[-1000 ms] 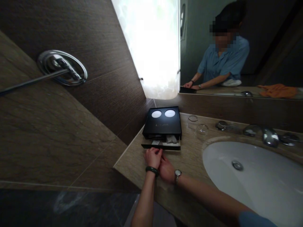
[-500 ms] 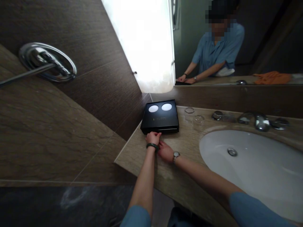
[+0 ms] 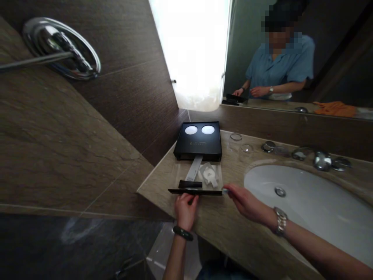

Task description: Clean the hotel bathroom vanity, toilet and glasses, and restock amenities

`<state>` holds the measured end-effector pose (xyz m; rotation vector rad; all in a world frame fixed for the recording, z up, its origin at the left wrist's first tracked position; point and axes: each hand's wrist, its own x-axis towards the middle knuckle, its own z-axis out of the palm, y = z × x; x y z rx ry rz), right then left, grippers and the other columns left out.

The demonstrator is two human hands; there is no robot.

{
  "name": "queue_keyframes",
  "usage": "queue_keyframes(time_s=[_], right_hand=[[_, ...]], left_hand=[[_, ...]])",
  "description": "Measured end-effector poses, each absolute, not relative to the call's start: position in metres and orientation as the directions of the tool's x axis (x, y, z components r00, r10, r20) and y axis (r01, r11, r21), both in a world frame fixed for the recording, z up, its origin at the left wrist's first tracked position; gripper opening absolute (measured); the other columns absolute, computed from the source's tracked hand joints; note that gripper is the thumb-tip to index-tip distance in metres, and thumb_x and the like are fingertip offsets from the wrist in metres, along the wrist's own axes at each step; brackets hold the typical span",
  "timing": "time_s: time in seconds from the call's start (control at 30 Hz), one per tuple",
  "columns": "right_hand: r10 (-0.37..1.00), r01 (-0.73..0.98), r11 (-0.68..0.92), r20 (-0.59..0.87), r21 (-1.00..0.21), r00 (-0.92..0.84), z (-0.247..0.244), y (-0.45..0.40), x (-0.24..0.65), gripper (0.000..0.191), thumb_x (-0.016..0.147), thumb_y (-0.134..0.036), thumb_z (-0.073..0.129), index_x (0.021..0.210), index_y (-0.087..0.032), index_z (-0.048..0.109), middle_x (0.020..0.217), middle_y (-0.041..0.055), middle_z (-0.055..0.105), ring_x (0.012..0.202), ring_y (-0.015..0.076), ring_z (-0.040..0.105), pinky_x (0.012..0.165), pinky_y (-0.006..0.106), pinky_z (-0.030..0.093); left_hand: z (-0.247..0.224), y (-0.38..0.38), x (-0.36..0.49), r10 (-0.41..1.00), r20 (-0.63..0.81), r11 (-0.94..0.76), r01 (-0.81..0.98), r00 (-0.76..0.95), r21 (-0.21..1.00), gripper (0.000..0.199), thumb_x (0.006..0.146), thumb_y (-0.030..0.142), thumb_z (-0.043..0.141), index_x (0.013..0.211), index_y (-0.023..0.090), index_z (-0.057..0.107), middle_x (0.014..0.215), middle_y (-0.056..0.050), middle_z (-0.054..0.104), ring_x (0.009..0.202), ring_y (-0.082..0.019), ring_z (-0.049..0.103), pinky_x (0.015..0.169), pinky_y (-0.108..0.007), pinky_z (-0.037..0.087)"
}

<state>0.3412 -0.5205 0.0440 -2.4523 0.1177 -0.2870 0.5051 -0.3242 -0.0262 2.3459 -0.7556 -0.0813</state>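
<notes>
The drawer [image 3: 196,177] of the black amenity box [image 3: 198,140] stood pulled fully out over the bench [image 3: 233,217] — left hand [image 3: 185,208] gripping its front, right hand [image 3: 246,202] pinching its corner — sachets exposed, nothing yet removed.

Your left hand [image 3: 185,205] carries a dark band at the wrist, a smooth, rounded bangle with a greenish sheen, sitting snug just below the palm. Your right hand [image 3: 247,202] wears a metal wristwatch, silvery, with a linked bracelet that catches the light along its edge. Both of your forearms are bare as far as they show at the bottom of the view. In the mirror above the counter your reflection shows a blue short-sleeved shirt with a collar, the sleeves ending above the elbows, and the watch shows again on the reflected wrist.
</notes>
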Motion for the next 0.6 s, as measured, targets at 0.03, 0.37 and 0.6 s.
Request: queue_keyframes(time_s=[0.03, 0.37, 0.6], right_hand=[[-0.129, -0.006, -0.847, 0.196, -0.531, 0.972, 0.052, -0.530, 0.356, 0.027, 0.100, -0.024, 0.038, 0.118, -0.016, 0.056, 0.104, 0.0106, 0.065, 0.093, 0.0194, 0.061, 0.083, 0.032, 0.049], [0.157, 0.170, -0.985, -0.231, 0.037, 0.960, 0.018, -0.545, 0.467, 0.010, 0.083, -0.016, 0.065, 0.089, -0.012, 0.072, 0.092, 0.0128, 0.072, 0.099, 0.0278, 0.062, 0.092, 0.042, 0.039], [-0.054, -0.053, -0.968, -0.003, -0.244, 0.999, 0.057, -0.557, 0.404, 0.010, 0.088, -0.020, 0.059, 0.093, -0.018, 0.068, 0.098, 0.0078, 0.069, 0.100, 0.0251, 0.059, 0.085, 0.038, 0.039]], left_hand=[[-0.031, -0.320, 0.500, -0.537, 0.138, -0.605, -0.494, 0.832, 0.625, 0.018, 0.086, 0.029, 0.065, 0.080, 0.018, 0.078, 0.088, -0.007, 0.074, 0.089, -0.025, 0.063, 0.083, -0.038, 0.048], [-0.002, -0.294, 0.505, -0.544, 0.204, -0.432, -0.480, 0.814, 0.763, 0.025, 0.092, 0.031, 0.056, 0.083, 0.017, 0.075, 0.091, -0.007, 0.072, 0.085, -0.018, 0.067, 0.077, -0.031, 0.053], [0.018, -0.396, 0.552, -0.770, 0.036, -0.532, -0.671, 0.637, 0.517, 0.026, 0.081, 0.015, 0.067, 0.106, 0.018, 0.075, 0.118, -0.009, 0.073, 0.121, -0.026, 0.057, 0.110, -0.043, 0.041]])
